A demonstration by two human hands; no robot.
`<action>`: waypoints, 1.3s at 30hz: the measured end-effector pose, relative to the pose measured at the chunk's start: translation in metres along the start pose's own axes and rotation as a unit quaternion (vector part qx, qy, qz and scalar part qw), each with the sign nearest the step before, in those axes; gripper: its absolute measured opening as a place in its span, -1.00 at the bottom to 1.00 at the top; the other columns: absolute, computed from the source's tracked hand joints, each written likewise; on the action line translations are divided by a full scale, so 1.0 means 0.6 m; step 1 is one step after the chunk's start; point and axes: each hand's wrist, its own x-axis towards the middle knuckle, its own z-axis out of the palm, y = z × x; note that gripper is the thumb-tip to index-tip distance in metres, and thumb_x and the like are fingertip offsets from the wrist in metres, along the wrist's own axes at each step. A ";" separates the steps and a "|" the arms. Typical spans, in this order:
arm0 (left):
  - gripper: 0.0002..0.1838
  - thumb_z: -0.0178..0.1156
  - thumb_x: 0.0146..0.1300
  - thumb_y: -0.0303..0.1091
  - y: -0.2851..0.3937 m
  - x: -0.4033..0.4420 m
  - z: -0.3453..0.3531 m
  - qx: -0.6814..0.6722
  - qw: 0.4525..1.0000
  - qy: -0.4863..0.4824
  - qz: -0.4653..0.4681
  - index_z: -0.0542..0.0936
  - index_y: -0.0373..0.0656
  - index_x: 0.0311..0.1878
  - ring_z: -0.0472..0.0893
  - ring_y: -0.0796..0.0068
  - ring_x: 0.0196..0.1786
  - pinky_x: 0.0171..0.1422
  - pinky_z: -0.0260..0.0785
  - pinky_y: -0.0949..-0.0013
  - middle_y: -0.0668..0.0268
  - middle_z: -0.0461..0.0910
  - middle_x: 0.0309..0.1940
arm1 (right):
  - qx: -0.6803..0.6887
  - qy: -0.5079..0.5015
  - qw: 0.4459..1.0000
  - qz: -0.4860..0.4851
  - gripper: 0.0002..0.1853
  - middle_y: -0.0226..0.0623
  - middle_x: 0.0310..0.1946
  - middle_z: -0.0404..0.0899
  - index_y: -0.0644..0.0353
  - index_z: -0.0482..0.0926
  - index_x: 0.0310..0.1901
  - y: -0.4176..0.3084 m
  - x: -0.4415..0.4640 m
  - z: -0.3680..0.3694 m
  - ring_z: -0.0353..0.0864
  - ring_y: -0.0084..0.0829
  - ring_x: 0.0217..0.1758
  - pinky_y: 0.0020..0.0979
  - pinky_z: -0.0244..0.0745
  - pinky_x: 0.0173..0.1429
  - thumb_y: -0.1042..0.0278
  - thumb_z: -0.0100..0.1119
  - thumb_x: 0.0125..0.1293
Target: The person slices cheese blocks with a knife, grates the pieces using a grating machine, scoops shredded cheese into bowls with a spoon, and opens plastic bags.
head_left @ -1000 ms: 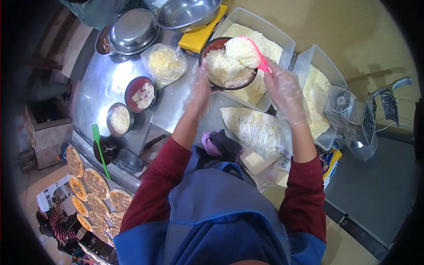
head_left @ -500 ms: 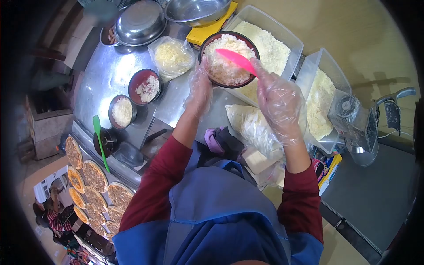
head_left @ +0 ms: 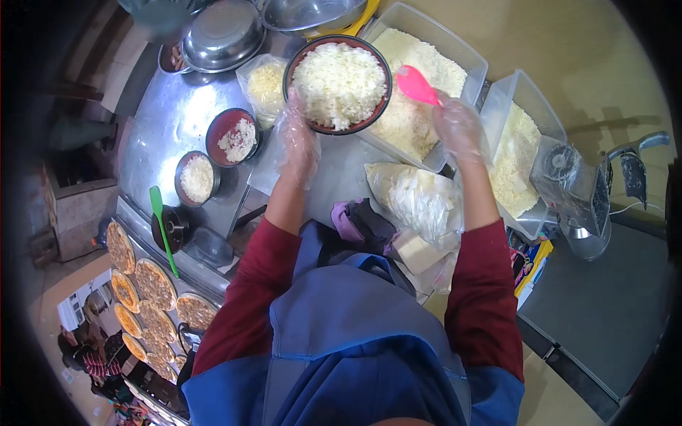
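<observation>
My left hand (head_left: 297,140), in a clear plastic glove, grips the lower left rim of a dark bowl (head_left: 290,69) with a reddish inside. Shredded white food, like grated cheese (head_left: 339,85), heaps up in it. My right hand (head_left: 462,126), gloved too, is closed around the handle of a pink spatula (head_left: 417,85). The spatula's blade is apart from the bowl, above a clear plastic bin (head_left: 474,67) of pale grated food. Below my right hand lies a clear bag (head_left: 412,199) of white pieces. A second bag (head_left: 265,86) of yellowish shreds sits left of the bowl.
Two smaller bowls (head_left: 212,145) (head_left: 179,186) with white shreds stand on the metal table (head_left: 160,128). A green spatula (head_left: 163,231) rests across a dark pot. Topped flatbreads (head_left: 154,282) lie lower left. Another bin (head_left: 555,128) and a grater machine (head_left: 568,177) stand right.
My left hand has brought the bowl left and nearer the camera. My right hand has drawn the pink spatula out of the bowl to the right, over the bin.
</observation>
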 end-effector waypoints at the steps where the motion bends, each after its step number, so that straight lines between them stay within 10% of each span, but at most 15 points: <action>1: -0.26 0.00 0.38 0.16 0.001 0.001 -0.002 0.000 1.000 -0.002 0.000 0.18 -0.22 0.40 0.39 0.36 0.31 0.41 0.23 0.25 0.21 0.34 0.30 | 0.000 0.002 1.000 0.001 -0.62 -0.15 -0.24 0.67 -0.13 0.57 0.13 0.000 0.005 0.022 0.66 -0.22 -0.19 -0.24 0.50 -0.09 0.18 -0.06 0.32; 10: -0.34 -0.12 0.46 0.13 0.015 -0.004 -0.007 0.109 0.989 0.091 0.048 0.32 -0.32 0.30 0.50 0.43 0.13 0.21 0.34 0.36 0.20 0.48 0.11 | 0.092 -0.073 0.990 -0.074 -0.60 -0.11 -0.10 0.64 -0.03 0.58 0.11 0.042 0.049 0.182 0.62 -0.12 -0.04 -0.19 0.48 0.07 0.13 -0.06 0.29; 13: -0.31 -0.14 0.45 0.15 0.011 0.000 -0.015 0.126 0.987 0.090 0.051 0.29 -0.33 0.33 0.52 0.43 0.10 0.16 0.38 0.37 0.18 0.48 0.12 | 0.511 -0.177 0.830 0.138 -0.57 -0.13 -0.06 0.63 0.07 0.57 0.11 0.066 0.037 0.167 0.62 -0.11 -0.04 -0.18 0.49 0.09 0.12 -0.01 0.26; 16: -0.26 -0.13 0.44 0.16 -0.008 0.013 -0.031 0.178 0.975 0.126 0.035 0.22 -0.35 0.38 0.52 0.42 0.10 0.15 0.39 0.37 0.13 0.45 0.14 | 0.346 -0.290 0.883 0.131 -0.59 -0.12 -0.06 0.64 0.09 0.61 0.04 0.065 0.037 0.103 0.63 -0.11 -0.06 -0.16 0.51 0.07 0.09 0.04 0.23; 18: -0.19 -0.11 0.42 0.17 -0.018 0.020 -0.035 0.201 0.971 0.114 0.060 0.12 -0.39 0.42 0.49 0.35 0.15 0.17 0.38 0.36 0.05 0.40 0.21 | 0.118 -0.003 0.991 -0.061 -0.65 -0.09 -0.13 0.65 0.10 0.64 -0.08 0.068 0.030 0.103 0.64 -0.08 -0.07 -0.13 0.53 0.04 0.12 0.03 0.22; 21: -0.18 -0.12 0.44 0.15 -0.004 -0.001 -0.010 0.150 0.985 0.083 0.031 0.08 -0.44 0.43 0.42 0.28 0.24 0.26 0.32 0.33 -0.02 0.34 0.27 | 0.025 -0.096 0.994 -0.044 -0.66 -0.05 -0.10 0.64 0.12 0.64 -0.10 0.056 0.022 0.104 0.62 -0.08 -0.01 -0.18 0.49 0.12 0.15 0.00 0.22; 27: -0.21 -0.10 0.44 0.12 -0.036 0.026 -0.041 0.259 0.956 0.086 0.110 0.06 -0.39 0.44 0.47 0.32 0.17 0.06 0.46 0.37 0.00 0.37 0.22 | 0.023 -0.185 0.970 -0.155 -0.54 -0.12 0.09 0.57 0.11 0.58 0.11 0.047 0.033 0.153 0.53 -0.21 0.18 -0.30 0.39 0.27 0.09 0.01 0.25; 35: -0.19 -0.10 0.43 0.15 -0.022 0.004 -0.006 0.161 0.983 0.080 0.042 0.01 -0.32 0.46 0.52 0.37 0.09 -0.12 0.52 0.38 0.09 0.37 0.21 | 0.328 -0.141 0.931 0.074 -0.61 -0.11 -0.09 0.65 0.04 0.59 0.11 0.075 -0.013 0.034 0.64 -0.32 -0.05 -0.36 0.45 0.08 0.15 -0.02 0.32; 39: -0.18 -0.17 0.43 0.22 -0.037 -0.014 0.016 0.152 0.988 -0.005 0.021 -0.02 -0.25 0.48 0.50 0.34 0.14 -0.05 0.53 0.31 0.10 0.32 0.26 | 0.315 -0.039 0.948 -0.002 -0.61 -0.06 -0.23 0.66 0.08 0.59 0.10 0.026 -0.061 -0.063 0.64 -0.23 -0.12 -0.31 0.47 0.05 0.14 -0.03 0.33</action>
